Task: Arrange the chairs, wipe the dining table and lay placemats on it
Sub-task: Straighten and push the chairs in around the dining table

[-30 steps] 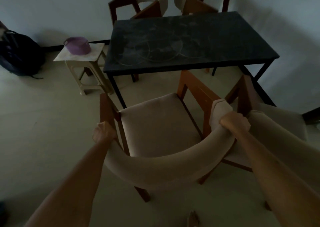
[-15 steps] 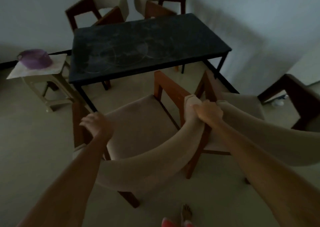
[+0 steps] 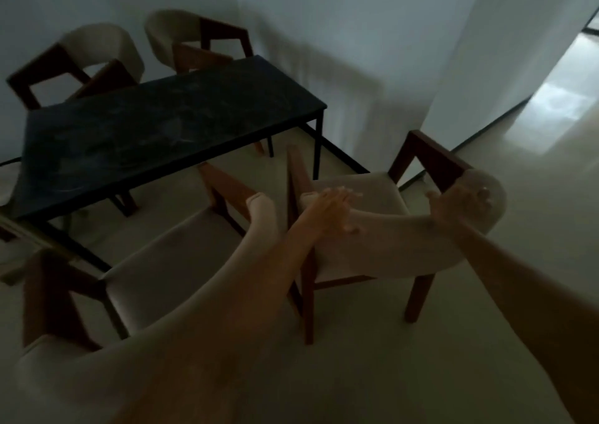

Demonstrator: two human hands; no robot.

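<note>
Dim room, wide-angle view looking down over a dark table with a dusty, smeared top. Two chairs on the far side, pushed up against the far edge, cream backs and brown wooden frames. Two more on the near side. Left chair sits right at the table's near edge, seat partly under it, curved cream back filling the lower left of the view. Right chair stands just beside it, past the table's right end, out on the pale floor, turned a bit toward the corner.

Left hand reaching across to the left end of the right chair's back, fingers straight and spread, laid over the cream padding rather than wrapped round it. Blurry though, so can't swear to how much of the hand is actually touching. Right hand on the other end of that same backrest, where the rounded cream tip meets the wooden armrest; fingers curled over the top, gripping it. Both forearms stretched out from the bottom of the frame.

Plain white walls behind, bright doorway at the upper right throwing light on the floor.
</note>
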